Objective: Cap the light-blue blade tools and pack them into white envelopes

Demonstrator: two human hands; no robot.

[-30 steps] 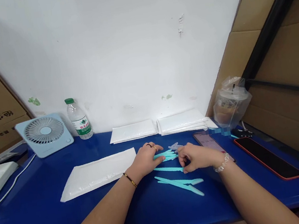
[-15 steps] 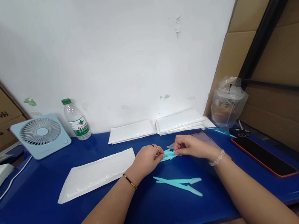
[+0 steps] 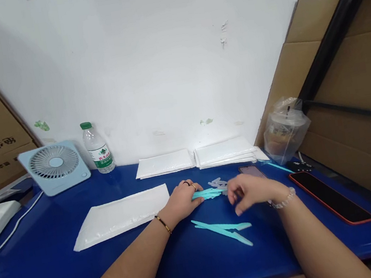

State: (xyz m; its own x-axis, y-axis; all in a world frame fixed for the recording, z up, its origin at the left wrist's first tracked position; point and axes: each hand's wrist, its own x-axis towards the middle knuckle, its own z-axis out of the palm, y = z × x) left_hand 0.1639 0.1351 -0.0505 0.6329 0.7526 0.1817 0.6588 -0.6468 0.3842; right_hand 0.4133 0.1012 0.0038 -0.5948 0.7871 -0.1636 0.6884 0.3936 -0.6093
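Turquoise eyebrow razors (image 3: 209,194) lie in a small bunch on the blue table. My left hand (image 3: 185,197) is closed round the left end of this bunch, thumb on the near side and fingers on the far side. Just right of the bunch hovers my right hand (image 3: 248,192), its fingers curled but apart from the thumb, with nothing seen in it. Small translucent pale plastic pieces (image 3: 218,182) lie behind the bunch, partly hidden by my right hand. Nearer me, two crossed turquoise eyebrow razors (image 3: 223,230) lie loose on the table.
A white padded mailer (image 3: 120,216) lies at left, with more mailers stacked (image 3: 224,150) along the wall. A fan (image 3: 56,166) and water bottle (image 3: 98,148) stand at back left. On the right are a red-edged phone (image 3: 330,196), another phone (image 3: 252,170) and a bagged drink cup (image 3: 284,130).
My right hand has come off the bunch of razors, moved right and towards me, and opened its fingers. My left hand stays at the bunch. The view has shifted slightly.
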